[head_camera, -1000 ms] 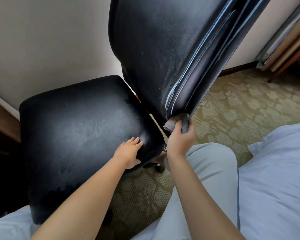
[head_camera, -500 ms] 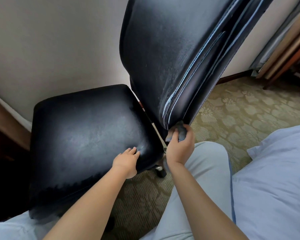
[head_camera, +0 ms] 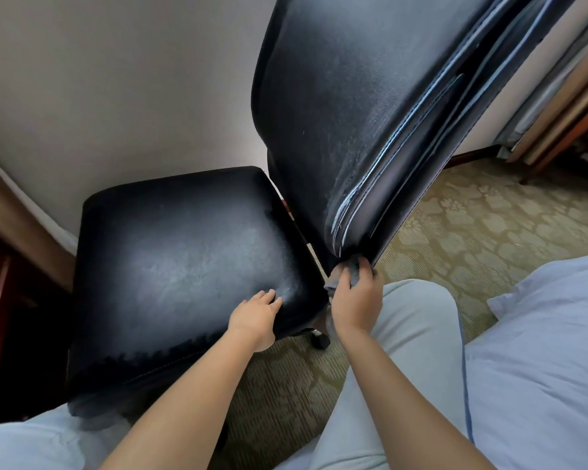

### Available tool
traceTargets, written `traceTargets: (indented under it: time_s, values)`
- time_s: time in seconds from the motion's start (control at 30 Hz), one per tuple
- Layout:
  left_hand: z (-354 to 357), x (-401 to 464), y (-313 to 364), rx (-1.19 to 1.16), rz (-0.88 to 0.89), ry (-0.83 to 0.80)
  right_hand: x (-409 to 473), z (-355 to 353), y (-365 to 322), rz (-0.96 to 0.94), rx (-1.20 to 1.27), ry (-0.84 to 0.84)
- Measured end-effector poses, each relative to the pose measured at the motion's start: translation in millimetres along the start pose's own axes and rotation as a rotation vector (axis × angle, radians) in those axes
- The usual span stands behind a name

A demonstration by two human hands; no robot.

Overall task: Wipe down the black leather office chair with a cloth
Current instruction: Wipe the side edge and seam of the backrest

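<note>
Fingers (head_camera: pixel 362 266) of my right hand (head_camera: pixel 353 300) clench a bunched grey cloth (head_camera: pixel 348 271) against the bottom corner of the black leather office chair (head_camera: pixel 190 252), at 5 o'clock of its tall backrest (head_camera: pixel 336 106). My left hand (head_camera: pixel 253 315) rests flat, fingers relaxed, on the seat's near corner. Over the last 1 second the cloth stayed at that corner, suggesting I am finishing the side edge. The leather looks scuffed, greyish with dust, pale along the seams.

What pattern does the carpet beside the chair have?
The carpet is olive-beige with a pale repeating flower pattern, best seen in the head view.
</note>
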State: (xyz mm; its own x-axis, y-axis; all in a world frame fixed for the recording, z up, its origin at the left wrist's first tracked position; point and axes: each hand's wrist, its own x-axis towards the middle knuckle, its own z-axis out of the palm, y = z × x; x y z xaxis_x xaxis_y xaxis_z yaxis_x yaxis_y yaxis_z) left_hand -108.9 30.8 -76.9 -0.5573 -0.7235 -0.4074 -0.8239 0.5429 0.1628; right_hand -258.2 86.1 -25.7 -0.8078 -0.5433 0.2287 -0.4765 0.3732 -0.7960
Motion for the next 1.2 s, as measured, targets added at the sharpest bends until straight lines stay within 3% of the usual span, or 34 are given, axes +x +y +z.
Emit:
traceTargets:
  time_s: [0.13, 0.27, 0.4, 0.53, 0.63, 0.7, 0.8, 0.9, 1.07, 1.2]
  values:
    - [0.9, -1.3, 0.9, 0.005, -0.003, 0.018, 14.0, -12.5, -23.2, -0.241, 0.129, 0.265]
    - [2.8, -5.0, 3.5, -0.014, -0.024, 0.024, 15.3, -2.7, -6.2, -0.383, -0.044, 0.240]
    - [5.7, -9.1, 4.5, -0.027, -0.033, 0.025, 7.4, 8.0, 3.0, -0.252, -0.078, 0.103]
    - [-0.7, -12.4, 7.1, -0.049, -0.043, -0.004, -2.9, 5.8, 16.1, 0.011, -0.111, -0.171]
    - [-15.2, -12.9, 6.5, -0.111, -0.057, 0.019, -3.1, -5.1, 6.5, -0.072, 0.036, -0.056]
    - [-24.3, -11.0, 10.0, -0.316, -0.126, 0.156, -0.5, -10.7, -7.4, -0.123, 0.138, 0.050]
    - [-43.0, -7.7, 32.9, -0.889, -0.275, 0.394, -4.8, -13.1, -19.7, -0.283, 0.242, 0.150]
    - [-65.2, -6.6, 61.9, -1.458, -0.331, 0.414, -2.5, -11.8, -27.6, -0.443, 0.270, 0.162]
    - [-80.5, -6.5, 72.8, -1.538, -0.305, 0.514, 5.5, 4.8, -21.7, -0.343, 0.171, 0.091]
    - [-97.1, -4.8, 68.7, -1.491, -0.289, 0.651, 2.9, 10.0, 1.8, -0.080, 0.098, -0.027]
